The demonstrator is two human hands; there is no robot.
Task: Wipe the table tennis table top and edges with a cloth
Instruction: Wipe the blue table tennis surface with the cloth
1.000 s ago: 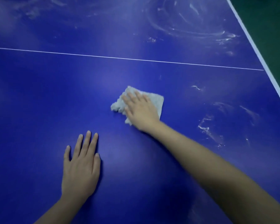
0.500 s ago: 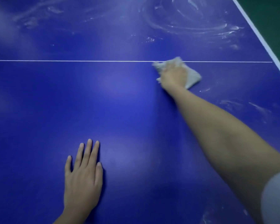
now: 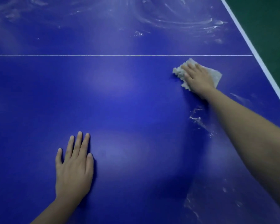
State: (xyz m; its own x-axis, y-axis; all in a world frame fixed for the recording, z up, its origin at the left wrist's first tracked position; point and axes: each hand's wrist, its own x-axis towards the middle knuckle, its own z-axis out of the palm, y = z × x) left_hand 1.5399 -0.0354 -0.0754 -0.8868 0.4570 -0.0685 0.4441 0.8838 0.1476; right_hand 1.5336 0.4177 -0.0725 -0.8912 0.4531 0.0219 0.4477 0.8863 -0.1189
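Note:
The blue table tennis table (image 3: 120,97) fills the view, with a thin white centre line (image 3: 103,55) running across it. A pale grey cloth (image 3: 217,75) lies flat on the top at the right, just below that line. My right hand (image 3: 197,76) presses on the cloth with straight fingers and covers most of it. My left hand (image 3: 73,165) rests flat on the bare top at the lower left, fingers straight and together.
White smears (image 3: 176,16) swirl over the far half, and more streaks (image 3: 199,120) lie below my right forearm. The table's white right edge (image 3: 252,49) runs diagonally, with green floor (image 3: 268,21) beyond it.
My right hand has slid the cloth first up to the centre line, then right and slightly down toward the table's right edge. My left hand has stayed flat on the top.

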